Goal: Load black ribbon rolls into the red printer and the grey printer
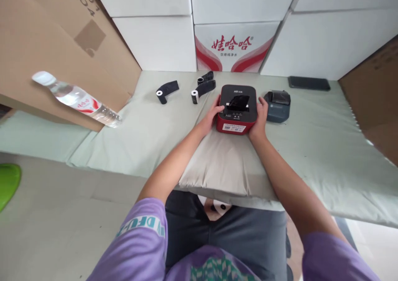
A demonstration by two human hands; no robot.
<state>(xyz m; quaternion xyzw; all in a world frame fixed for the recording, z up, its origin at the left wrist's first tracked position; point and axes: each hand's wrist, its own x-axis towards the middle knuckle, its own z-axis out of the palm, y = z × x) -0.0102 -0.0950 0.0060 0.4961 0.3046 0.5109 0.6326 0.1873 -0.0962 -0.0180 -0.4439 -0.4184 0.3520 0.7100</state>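
Observation:
A boxy receipt printer (239,122), red at the sides with a black top, rests on the pale green cloth in front of me. A glossy dark strip (239,102) stands up from the slot in its top, and a white label is stuck on its near side. My left hand (212,117) grips the left side, with the thumb on the top edge. Against the right side my right hand (259,121) is closed, its fingertips partly hidden. Just right of that hand sits a smaller dark blue-grey device (277,106) with a black piece on top.
Small dark rolls with loose ends, a left roll (164,92), a middle roll (202,91) and a back roll (205,77), lie left of the printer. A water bottle (81,100) is farther left by a cardboard box (62,52). White cartons (238,36) line the back, near a black phone (309,83).

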